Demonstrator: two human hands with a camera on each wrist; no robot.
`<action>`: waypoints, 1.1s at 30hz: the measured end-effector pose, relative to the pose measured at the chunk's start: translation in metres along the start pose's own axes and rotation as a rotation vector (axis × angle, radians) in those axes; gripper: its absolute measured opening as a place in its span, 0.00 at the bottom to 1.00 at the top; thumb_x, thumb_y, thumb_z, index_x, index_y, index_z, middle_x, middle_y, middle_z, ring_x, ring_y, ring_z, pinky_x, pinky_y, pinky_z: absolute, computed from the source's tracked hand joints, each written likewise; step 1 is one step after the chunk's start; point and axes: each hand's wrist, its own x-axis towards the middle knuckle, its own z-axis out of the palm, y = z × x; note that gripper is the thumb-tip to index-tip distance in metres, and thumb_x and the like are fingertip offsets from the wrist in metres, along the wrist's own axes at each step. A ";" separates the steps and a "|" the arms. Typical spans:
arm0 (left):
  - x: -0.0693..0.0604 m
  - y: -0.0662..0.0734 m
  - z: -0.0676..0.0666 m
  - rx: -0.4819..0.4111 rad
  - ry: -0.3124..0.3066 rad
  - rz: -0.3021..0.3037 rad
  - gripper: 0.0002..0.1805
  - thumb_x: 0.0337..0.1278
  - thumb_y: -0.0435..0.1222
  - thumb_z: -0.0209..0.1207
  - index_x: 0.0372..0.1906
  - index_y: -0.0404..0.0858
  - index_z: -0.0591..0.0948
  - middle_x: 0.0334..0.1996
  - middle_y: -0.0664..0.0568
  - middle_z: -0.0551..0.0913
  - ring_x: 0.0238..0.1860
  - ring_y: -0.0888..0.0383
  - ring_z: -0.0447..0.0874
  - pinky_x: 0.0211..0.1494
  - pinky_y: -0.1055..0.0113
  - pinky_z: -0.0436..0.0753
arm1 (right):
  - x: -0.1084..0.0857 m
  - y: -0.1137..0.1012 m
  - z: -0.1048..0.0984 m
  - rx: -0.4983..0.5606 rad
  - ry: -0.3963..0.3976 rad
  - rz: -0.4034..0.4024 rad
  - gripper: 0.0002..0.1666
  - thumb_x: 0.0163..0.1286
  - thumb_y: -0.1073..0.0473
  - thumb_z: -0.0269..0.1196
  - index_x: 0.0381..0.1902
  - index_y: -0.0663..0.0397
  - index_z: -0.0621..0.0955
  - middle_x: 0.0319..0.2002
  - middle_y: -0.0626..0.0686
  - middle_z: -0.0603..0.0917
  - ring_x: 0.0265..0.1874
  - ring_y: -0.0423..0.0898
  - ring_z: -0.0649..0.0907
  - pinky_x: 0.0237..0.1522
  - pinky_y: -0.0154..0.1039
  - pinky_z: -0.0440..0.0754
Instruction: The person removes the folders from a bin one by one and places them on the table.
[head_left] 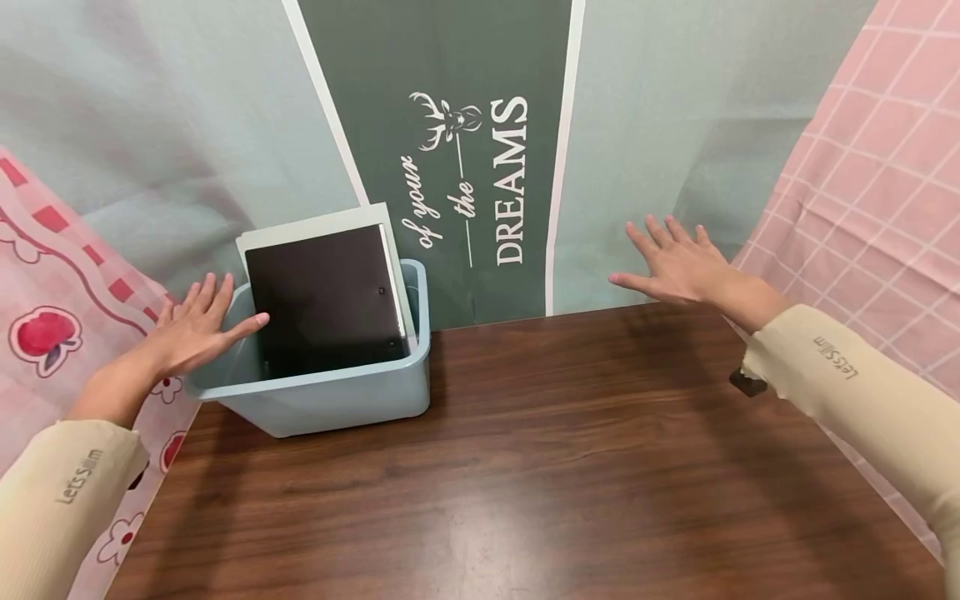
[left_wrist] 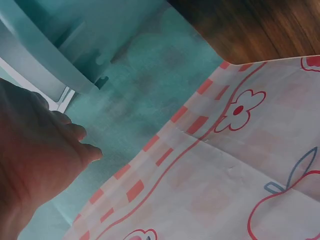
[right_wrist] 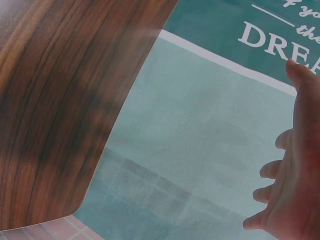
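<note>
At the left of the head view, a light blue plastic bin (head_left: pixel 352 404) stands on the table and holds a flat black folder-like item (head_left: pixel 322 300) leaning upright. Behind that black item, a pale green-white panel (head_left: pixel 315 227) sticks up out of the bin. My left hand (head_left: pixel 197 329) is spread out over the bin's left side, thumb toward the black item; whether it touches the bin I cannot tell. On the right, my right hand (head_left: pixel 675 262) hovers with fingers spread, holding nothing, before the grey-green cloth.
A brown wood-grain table (head_left: pixel 525 467) fills the lower middle. Behind it hangs a grey-green cloth (head_left: pixel 630 125) with white lettering and a deer head. Pink patterned cloth (head_left: pixel 67 275) borders the left, and pink checked cloth (head_left: pixel 877 192) the right.
</note>
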 end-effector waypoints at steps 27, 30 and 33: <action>-0.001 -0.011 0.024 -0.041 -0.007 0.039 0.54 0.79 0.63 0.44 0.84 0.35 0.30 0.83 0.30 0.25 0.83 0.28 0.23 0.76 0.23 0.33 | 0.011 -0.034 -0.005 -0.057 0.068 -0.138 0.62 0.74 0.18 0.47 0.88 0.51 0.46 0.85 0.68 0.45 0.83 0.71 0.46 0.76 0.79 0.43; -0.001 -0.011 0.025 -0.048 -0.008 0.041 0.55 0.79 0.63 0.45 0.84 0.35 0.30 0.83 0.29 0.25 0.82 0.27 0.23 0.77 0.23 0.32 | 0.013 -0.040 -0.006 -0.063 0.087 -0.163 0.62 0.74 0.19 0.48 0.88 0.51 0.47 0.85 0.68 0.46 0.84 0.69 0.48 0.77 0.77 0.43; 0.000 -0.012 0.028 -0.054 -0.010 0.045 0.55 0.79 0.63 0.45 0.84 0.34 0.30 0.83 0.29 0.25 0.82 0.27 0.23 0.77 0.24 0.32 | 0.015 -0.045 -0.008 -0.063 0.107 -0.187 0.61 0.75 0.19 0.49 0.88 0.51 0.48 0.85 0.68 0.48 0.84 0.68 0.49 0.78 0.76 0.44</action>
